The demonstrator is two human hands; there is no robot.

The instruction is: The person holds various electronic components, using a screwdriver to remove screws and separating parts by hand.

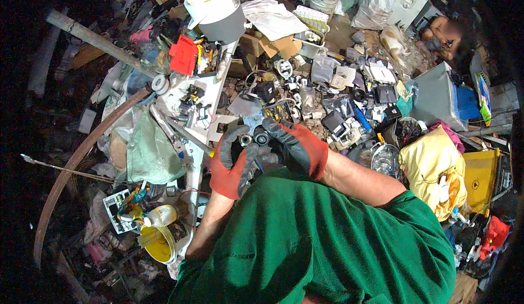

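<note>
Both my hands wear grey and red work gloves and meet in front of me, above my green-clothed lap. My left hand (229, 165) curls round the near left side of a small metal part with two dark round ends (255, 137). My right hand (302, 147) grips the same part from the right, fingertips along its top. A flat blue-grey piece (253, 119) shows just beyond the round ends; whether it belongs to the part I cannot tell. The palms and fingers hide the rest of it.
A white board (194, 156) with small electronic scrap lies to the left, near a green bag (153, 148) and a yellow bucket (162, 244). A white-and-grey tub (224, 23) stands beyond. Phones and chargers cover the ground ahead; a yellow sack (431, 167) lies right. Another person (445, 34) is far right.
</note>
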